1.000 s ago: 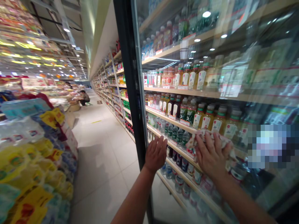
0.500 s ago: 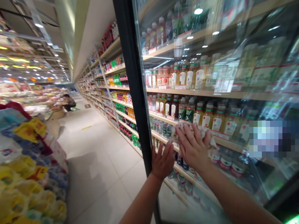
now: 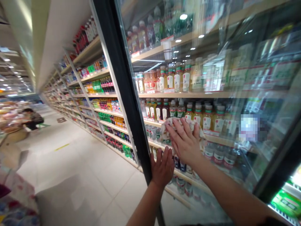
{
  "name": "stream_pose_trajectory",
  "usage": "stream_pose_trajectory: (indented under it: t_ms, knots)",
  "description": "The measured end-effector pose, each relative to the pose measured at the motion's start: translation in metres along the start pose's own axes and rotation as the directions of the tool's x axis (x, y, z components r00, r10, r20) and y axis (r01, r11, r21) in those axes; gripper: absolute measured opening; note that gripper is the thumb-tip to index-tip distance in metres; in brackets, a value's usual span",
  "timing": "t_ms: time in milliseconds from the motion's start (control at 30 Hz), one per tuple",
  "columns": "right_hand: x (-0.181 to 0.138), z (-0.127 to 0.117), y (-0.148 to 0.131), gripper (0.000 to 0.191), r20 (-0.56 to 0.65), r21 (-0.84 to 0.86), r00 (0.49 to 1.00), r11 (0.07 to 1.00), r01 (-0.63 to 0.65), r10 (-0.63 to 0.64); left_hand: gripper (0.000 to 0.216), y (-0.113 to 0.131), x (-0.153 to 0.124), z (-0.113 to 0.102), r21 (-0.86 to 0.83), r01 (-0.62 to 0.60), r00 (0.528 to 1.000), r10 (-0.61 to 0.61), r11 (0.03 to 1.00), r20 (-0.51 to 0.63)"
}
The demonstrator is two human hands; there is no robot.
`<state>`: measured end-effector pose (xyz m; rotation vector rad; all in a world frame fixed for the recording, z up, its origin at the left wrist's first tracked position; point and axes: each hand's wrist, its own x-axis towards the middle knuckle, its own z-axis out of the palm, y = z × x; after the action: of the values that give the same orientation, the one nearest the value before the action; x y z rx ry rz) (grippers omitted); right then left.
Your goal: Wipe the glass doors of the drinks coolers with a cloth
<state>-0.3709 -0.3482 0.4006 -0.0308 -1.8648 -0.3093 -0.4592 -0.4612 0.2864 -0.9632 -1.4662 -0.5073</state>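
A glass door (image 3: pixel 211 188) with a black frame (image 3: pixel 128 103) fills the right of the head view. My right hand (image 3: pixel 185 141) presses a crumpled, pale cloth (image 3: pixel 166 133) against the pane, fingers spread over it. Below and to the left, my left hand (image 3: pixel 162 166) rests on the glass beside the frame. Its fingers are stretched out and hold nothing. Rows of drink bottles (image 3: pixel 208 119) show through the pane, mixed with reflections.
Long shelves of bottles (image 3: pixel 108 106) run away to the left of the door. A person (image 3: pixel 33 119) sits low beside the pale floor aisle (image 3: pixel 82 166). Wrapped goods (image 3: pixel 18 201) stand at the lower left, and a green package (image 3: pixel 287 201) shows at the lower right.
The view has swung to the right, so the door frame and the aisle appear farther left. Both hands remain at the glass, the right one still on the cloth.
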Motion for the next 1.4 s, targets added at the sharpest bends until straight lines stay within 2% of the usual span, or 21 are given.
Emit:
stream_pose_trajectory:
  t_ms: [67,200,267,433,600,800,967,1167,1300,1400]
  knots:
    - [-0.003,0.003,-0.002,0.058,-0.002,-0.009,1.000,1.000,-0.018,0.018,0.045,-0.001,-0.001,0.001,-0.021,0.003,1.000,-0.003,1.000,0.005]
    - [-0.009,0.006,0.003,0.056,0.016,-0.008,0.999,0.999,0.034,-0.034,0.051,-0.002,-0.002,0.003,-0.040,0.002,1.000,-0.002,0.999,0.015]
    - [-0.004,0.003,0.015,0.058,0.006,-0.023,0.999,0.999,0.033,-0.033,0.052,-0.003,0.000,0.002,-0.029,-0.002,1.000,0.002,1.000,0.009]
    - [0.003,-0.007,0.043,0.071,-0.085,-0.077,0.989,0.989,-0.129,0.122,0.055,-0.004,0.003,0.003,-0.023,-0.001,1.000,0.002,1.000,0.010]
    - [-0.017,-0.009,0.054,0.071,-0.032,-0.057,0.999,0.998,-0.023,0.022,0.055,-0.005,0.002,0.003,-0.027,-0.006,1.000,0.006,1.000,0.011]
    - [-0.029,-0.013,0.087,0.074,-0.105,-0.096,0.984,0.984,-0.153,0.143,0.064,-0.007,0.001,0.005,-0.002,0.005,1.000,-0.005,1.000,0.012]
    - [-0.046,-0.018,0.111,0.074,-0.069,-0.087,0.993,0.991,-0.102,0.096,0.066,-0.007,0.006,0.005,0.021,-0.005,1.000,0.005,1.000,-0.009]
    - [-0.043,-0.029,0.142,0.070,-0.168,-0.118,0.972,0.975,-0.187,0.166,0.069,-0.007,0.011,0.003,0.090,-0.039,0.999,0.040,0.995,-0.014]
    - [-0.059,-0.029,0.151,0.070,-0.159,-0.134,0.976,0.976,-0.170,0.148,0.068,-0.007,0.008,0.004,0.118,-0.051,0.999,0.053,0.992,-0.012]
    - [-0.067,-0.034,0.171,0.072,-0.149,-0.154,0.982,0.979,-0.137,0.114,0.069,-0.007,0.006,0.004,0.141,-0.061,0.998,0.064,0.988,-0.016]
